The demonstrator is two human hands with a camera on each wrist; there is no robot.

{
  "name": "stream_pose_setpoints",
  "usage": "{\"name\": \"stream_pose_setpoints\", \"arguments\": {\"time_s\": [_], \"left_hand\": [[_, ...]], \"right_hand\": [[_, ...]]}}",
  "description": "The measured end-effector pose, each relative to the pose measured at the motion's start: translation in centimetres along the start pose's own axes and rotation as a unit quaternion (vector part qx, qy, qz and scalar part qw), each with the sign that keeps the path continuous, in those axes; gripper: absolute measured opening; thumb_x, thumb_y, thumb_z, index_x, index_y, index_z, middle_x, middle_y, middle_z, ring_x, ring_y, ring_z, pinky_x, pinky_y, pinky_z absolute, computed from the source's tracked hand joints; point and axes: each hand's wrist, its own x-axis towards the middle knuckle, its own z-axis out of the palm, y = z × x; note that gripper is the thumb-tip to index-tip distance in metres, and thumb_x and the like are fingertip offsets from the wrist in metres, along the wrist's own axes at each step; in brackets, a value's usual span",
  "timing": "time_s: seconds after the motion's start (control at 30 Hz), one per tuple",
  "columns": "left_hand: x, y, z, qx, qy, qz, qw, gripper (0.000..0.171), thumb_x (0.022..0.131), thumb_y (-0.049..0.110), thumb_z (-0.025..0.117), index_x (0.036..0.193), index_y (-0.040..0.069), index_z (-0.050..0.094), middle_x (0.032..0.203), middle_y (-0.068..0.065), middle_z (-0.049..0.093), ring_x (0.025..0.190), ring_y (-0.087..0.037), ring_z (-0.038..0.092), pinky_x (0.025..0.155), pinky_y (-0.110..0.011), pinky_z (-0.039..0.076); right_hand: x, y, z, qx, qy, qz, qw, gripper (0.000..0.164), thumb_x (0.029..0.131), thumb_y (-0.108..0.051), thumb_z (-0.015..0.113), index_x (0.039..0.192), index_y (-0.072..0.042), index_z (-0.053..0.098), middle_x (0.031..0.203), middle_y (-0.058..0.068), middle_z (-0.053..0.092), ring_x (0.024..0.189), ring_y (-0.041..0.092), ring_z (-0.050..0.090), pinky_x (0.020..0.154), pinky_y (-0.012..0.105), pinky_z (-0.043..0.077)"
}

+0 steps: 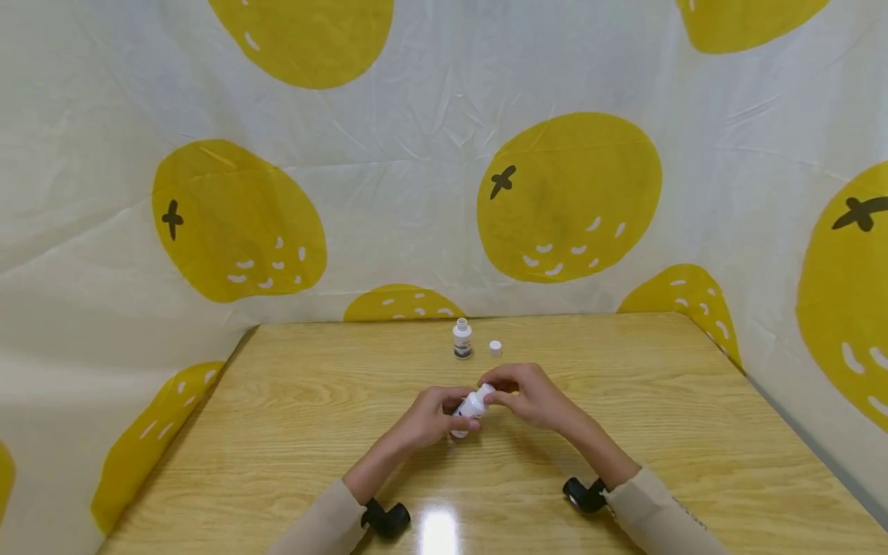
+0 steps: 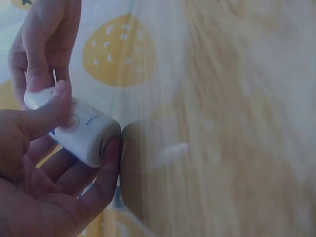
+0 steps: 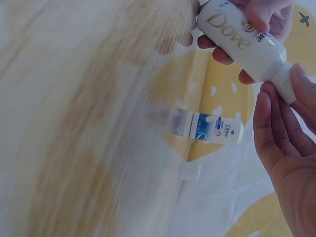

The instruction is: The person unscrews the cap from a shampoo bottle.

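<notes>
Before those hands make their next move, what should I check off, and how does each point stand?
1. Left hand grips the held bottle by its body: ok.
2. Right hand has its fingers on that bottle's white cap: ok.
3. White cap free of its thread: cannot tell, fingers cover part of it.
4. Standing bottle upright on the table, apart from both hands: ok.
5. Standing bottle closed: not ok, its neck is bare, so a knock might spill any contents.
6. Loose cap in plain sight, beside the standing bottle: ok.
</notes>
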Motion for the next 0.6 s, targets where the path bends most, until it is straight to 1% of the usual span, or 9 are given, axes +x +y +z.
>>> {"name": "stream_pose_setpoints", "arguments": {"time_s": [0.1, 0.17, 0.3, 0.4, 0.5, 0.6], "left_hand": [[0.01, -0.11, -0.11, -0.009, -0.013, 0.001, 0.9999, 0.035, 0.092, 0.01, 0.078, 0.127, 0.014, 0.073, 0.11, -0.008, 0.077, 0.093, -0.009, 0.066, 0.079, -0.023, 0.053], [-0.01, -0.12, -0.16, -0.012, -0.016, 0.001, 0.9998, 0.035, 0.092, 0.01, 0.077, 0.127, 0.013, 0.073, 0.111, -0.009, 0.077, 0.093, -0.009, 0.067, 0.079, -0.023, 0.053], [0.02, -0.08, -0.13, -0.008, -0.009, -0.008, 0.9999, 0.037, 0.091, 0.011, 0.079, 0.128, 0.012, 0.072, 0.111, -0.008, 0.078, 0.094, -0.009, 0.068, 0.078, -0.023, 0.054], [0.0, 0.03, -0.06, 0.002, 0.0, -0.018, 0.9998, 0.039, 0.09, 0.013, 0.081, 0.128, 0.012, 0.072, 0.111, -0.007, 0.078, 0.095, -0.01, 0.069, 0.079, -0.024, 0.054], [-0.04, 0.13, -0.01, 0.005, 0.006, -0.023, 0.9997, 0.04, 0.089, 0.013, 0.082, 0.128, 0.011, 0.072, 0.112, -0.008, 0.078, 0.099, -0.013, 0.071, 0.08, -0.026, 0.056], [-0.12, 0.19, 0.01, -0.002, 0.01, -0.022, 0.9997, 0.04, 0.088, 0.013, 0.083, 0.127, 0.009, 0.072, 0.114, -0.011, 0.077, 0.101, -0.02, 0.073, 0.08, -0.029, 0.058]], "right_hand": [[-0.06, -0.04, -0.07, -0.002, -0.003, -0.007, 1.0, 0.024, 0.094, -0.012, 0.075, 0.112, 0.003, 0.075, 0.104, 0.011, 0.078, 0.09, 0.016, 0.073, 0.08, 0.025, 0.059], [-0.06, -0.04, -0.13, -0.003, -0.006, -0.004, 1.0, 0.025, 0.094, -0.013, 0.075, 0.113, 0.003, 0.075, 0.105, 0.011, 0.078, 0.091, 0.015, 0.072, 0.079, 0.024, 0.059], [-0.05, -0.08, -0.29, 0.002, -0.011, 0.021, 1.0, 0.027, 0.095, -0.017, 0.075, 0.115, 0.001, 0.075, 0.105, 0.009, 0.078, 0.09, 0.013, 0.07, 0.079, 0.025, 0.058], [-0.03, -0.08, -0.37, 0.006, -0.013, 0.045, 0.999, 0.031, 0.096, -0.024, 0.075, 0.118, -0.002, 0.075, 0.103, 0.006, 0.077, 0.088, 0.012, 0.069, 0.078, 0.026, 0.058], [0.01, -0.04, -0.36, 0.009, -0.011, 0.063, 0.998, 0.029, 0.096, -0.03, 0.075, 0.113, -0.007, 0.076, 0.098, 0.003, 0.077, 0.084, 0.01, 0.068, 0.076, 0.025, 0.056], [0.06, 0.03, -0.3, 0.01, -0.008, 0.067, 0.998, 0.023, 0.096, -0.031, 0.074, 0.105, -0.01, 0.077, 0.091, 0.001, 0.076, 0.079, 0.009, 0.066, 0.073, 0.025, 0.055]]}}
